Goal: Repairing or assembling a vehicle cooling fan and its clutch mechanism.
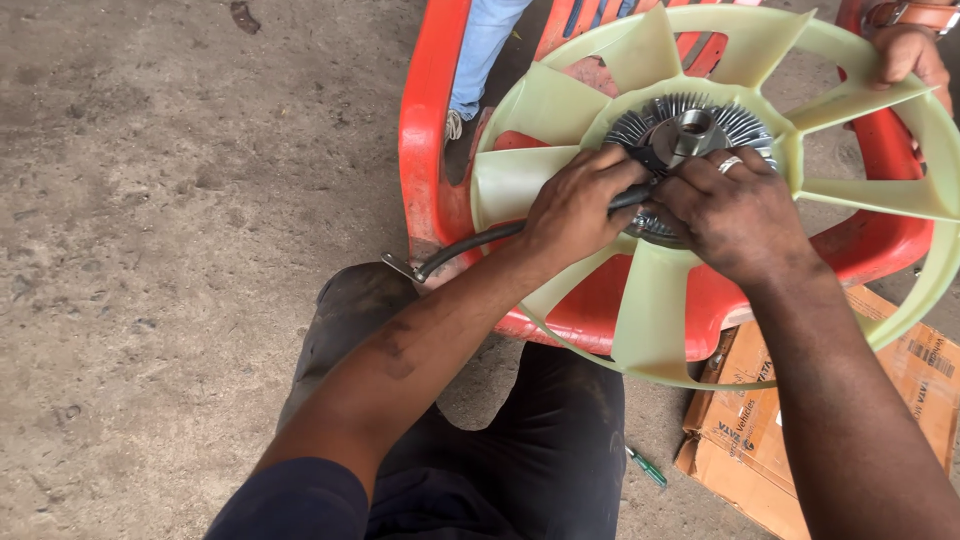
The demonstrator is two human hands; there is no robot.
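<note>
Fan [650, 320] is laid flat on red chair [430, 150] for support; wrench [470, 245] gripped by left hand [575, 205], right hand [735, 210] fingers pressed closed on hub [690, 125].

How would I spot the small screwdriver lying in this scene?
Start at the big pale green fan resting on the red plastic chair. Drop below its lower rim to the concrete floor, between the person's dark trouser leg and the brown cardboard box. There lies the screwdriver, the only small thing with a green handle.

Flattened cardboard box [905, 400], green-handled screwdriver [647, 467] on concrete floor [150, 250]
</note>
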